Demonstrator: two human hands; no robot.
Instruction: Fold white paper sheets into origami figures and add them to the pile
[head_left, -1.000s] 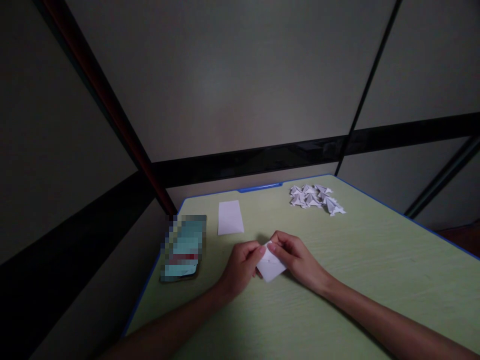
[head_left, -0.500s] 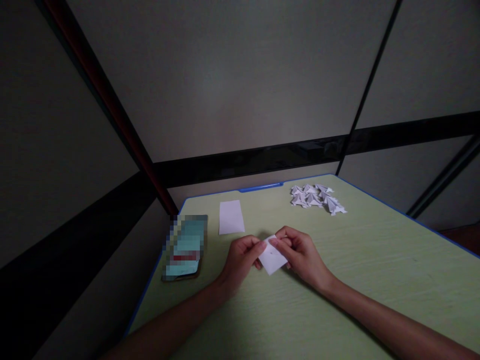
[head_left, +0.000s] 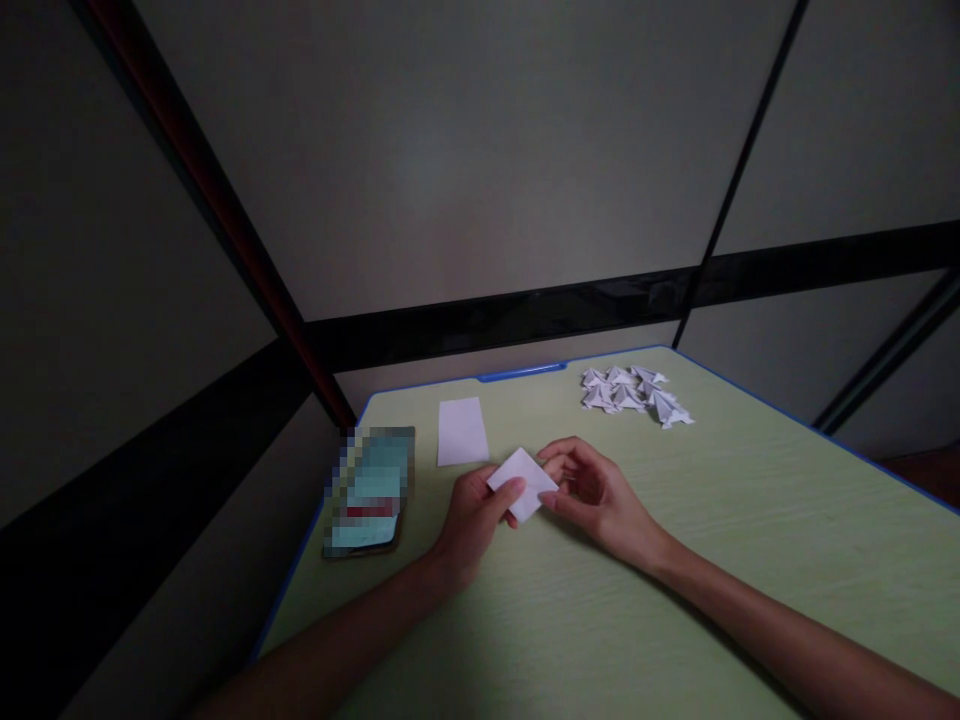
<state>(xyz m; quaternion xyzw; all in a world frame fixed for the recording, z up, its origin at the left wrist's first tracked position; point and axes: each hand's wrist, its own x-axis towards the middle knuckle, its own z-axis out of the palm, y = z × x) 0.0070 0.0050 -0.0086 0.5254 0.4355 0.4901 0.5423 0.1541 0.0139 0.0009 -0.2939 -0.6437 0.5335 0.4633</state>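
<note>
A small folded square of white paper (head_left: pixel 531 470) is held up over the table, turned with one corner pointing away from me. My left hand (head_left: pixel 474 515) grips its left side, thumb pressed flat on top and fingers underneath. At the paper's right corner is my right hand (head_left: pixel 592 490), its thumb tip touching the edge. The fingers of that hand are loosely curved, with a gap between them and the thumb. Whether any fingertip lies behind the paper cannot be made out.
A flat white paper sheet (head_left: pixel 463 432) lies beyond my left hand. To its left is a phone (head_left: pixel 367 495) with a blurred screen. Several folded white paper figures (head_left: pixel 626 392) sit grouped at the far right. The pale green table (head_left: pixel 750 540) has a blue rim and meets panelled doors behind.
The folded paper has turned and moved slightly left and away from me. My right hand has loosened from its pinch, its fingers spreading, while the left keeps hold.
</note>
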